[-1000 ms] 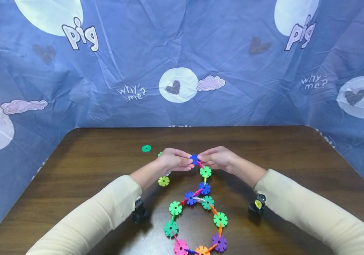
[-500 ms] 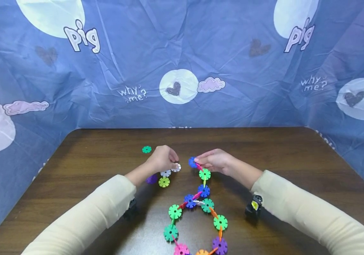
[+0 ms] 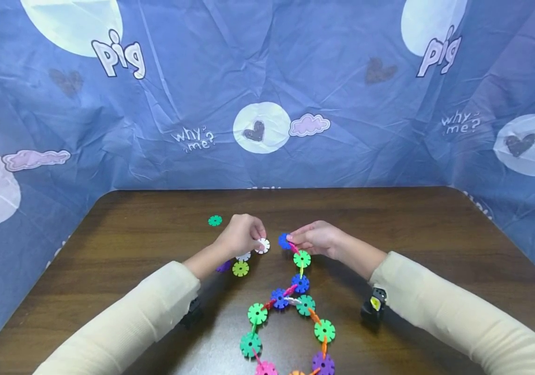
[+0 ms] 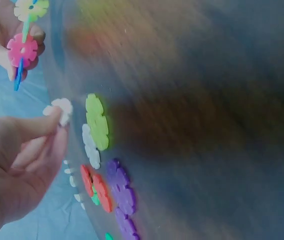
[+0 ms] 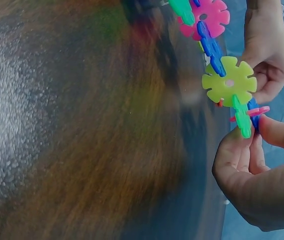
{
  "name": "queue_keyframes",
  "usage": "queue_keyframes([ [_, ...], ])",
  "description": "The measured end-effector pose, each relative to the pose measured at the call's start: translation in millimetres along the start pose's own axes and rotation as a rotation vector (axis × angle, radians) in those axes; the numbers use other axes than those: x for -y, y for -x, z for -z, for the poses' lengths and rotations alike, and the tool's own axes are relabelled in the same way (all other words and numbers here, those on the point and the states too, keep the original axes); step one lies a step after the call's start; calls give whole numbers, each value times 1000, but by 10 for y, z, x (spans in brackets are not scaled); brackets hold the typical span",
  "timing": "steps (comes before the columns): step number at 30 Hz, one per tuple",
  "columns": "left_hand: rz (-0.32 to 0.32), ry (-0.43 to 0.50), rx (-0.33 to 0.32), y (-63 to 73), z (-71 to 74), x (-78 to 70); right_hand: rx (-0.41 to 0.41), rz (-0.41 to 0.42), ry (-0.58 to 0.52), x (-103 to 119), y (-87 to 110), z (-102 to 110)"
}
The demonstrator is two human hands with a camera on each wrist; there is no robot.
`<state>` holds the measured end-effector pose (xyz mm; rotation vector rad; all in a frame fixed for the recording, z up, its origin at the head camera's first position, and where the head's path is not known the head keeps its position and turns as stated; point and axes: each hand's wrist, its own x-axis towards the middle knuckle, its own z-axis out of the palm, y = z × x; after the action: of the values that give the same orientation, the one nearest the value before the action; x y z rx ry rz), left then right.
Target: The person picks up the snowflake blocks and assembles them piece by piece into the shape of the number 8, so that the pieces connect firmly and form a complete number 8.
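Note:
My left hand [image 3: 240, 234] pinches a white notched interlocking disc [image 3: 263, 246] between thumb and fingers, just left of the chain's far end. In the left wrist view the white disc [image 4: 64, 111] shows at the fingertips, above other loose discs. My right hand [image 3: 320, 239] pinches the blue disc [image 3: 283, 241] that ends the chain. From there a green disc [image 3: 302, 259] and another blue disc [image 3: 300, 283] lead down to a ring of linked discs in several colours. The right wrist view shows the chain's yellow-green disc [image 5: 229, 82] by the right fingertips. A gap separates the white and blue discs.
Loose discs lie by my left hand: a yellow one [image 3: 240, 269], a purple one [image 3: 224, 266], another white one [image 3: 244, 257] and a teal one [image 3: 214, 221] farther back. Red discs [image 4: 96, 187] show in the left wrist view. A blue printed cloth [image 3: 267, 166] stands behind the table [image 3: 389, 208].
My left hand let go of the blue disc, moved left and down, and took a white disc, now slightly raised. My right hand has kept the blue disc, shifting slightly left.

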<state>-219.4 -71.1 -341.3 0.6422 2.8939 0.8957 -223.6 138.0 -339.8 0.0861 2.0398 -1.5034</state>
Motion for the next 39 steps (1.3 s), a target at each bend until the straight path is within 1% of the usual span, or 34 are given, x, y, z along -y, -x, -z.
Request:
queue_keyframes([
  [4,-2,131,-38,43,-12,-17,2,4,-5,-5,2,1],
  [7,-6,179,-68,72,-28,-38,3,-1,-6,-7,10,7],
  [9,-12,188,-87,88,-35,-54,1,-4,-5,-9,16,11],
  [15,-22,167,-146,114,-43,-77,-6,-14,-7,-15,16,18],
  [21,-41,211,-159,104,-78,-79,-4,-12,-6,-17,17,6],
  [25,-69,239,-179,96,-132,-77,-35,-23,-5,-16,22,-14],
  [28,-95,244,-219,99,-167,-77,-67,-30,-19,-9,18,-39],
  [31,-119,237,-254,97,-177,-86,-89,-20,-35,13,14,-68],
  [33,-138,237,-257,91,-172,-87,-96,-11,-41,27,18,-81],
  [36,-161,236,-229,87,-152,-83,-108,-10,-34,27,35,-83],
  [39,-148,257,-198,117,-125,-49,-91,-16,-24,15,39,-100],
])
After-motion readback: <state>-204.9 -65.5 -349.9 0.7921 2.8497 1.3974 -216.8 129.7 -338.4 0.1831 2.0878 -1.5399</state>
